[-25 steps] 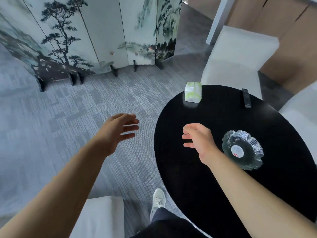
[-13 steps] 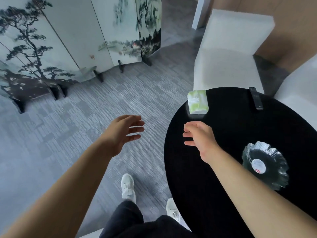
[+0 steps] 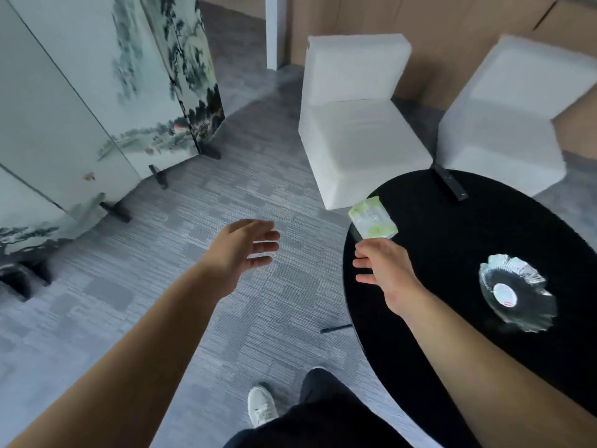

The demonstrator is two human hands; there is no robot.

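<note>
Just beside the tissue pack (image 3: 371, 221), right hand (image 3: 384, 270).

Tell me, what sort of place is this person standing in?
Likely an office lounge or waiting corner: white blocky armchairs stand by a round glossy black table, a folding screen painted with ink landscapes divides the room, and the floor is grey carpet tile.

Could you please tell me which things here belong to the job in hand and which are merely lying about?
In hand: right hand, open, close to the green-and-white pack at the black table edge; left hand, open above the carpet.

Lying about: glass dish, remote control, white chair, second white chair, folding screen.
</note>
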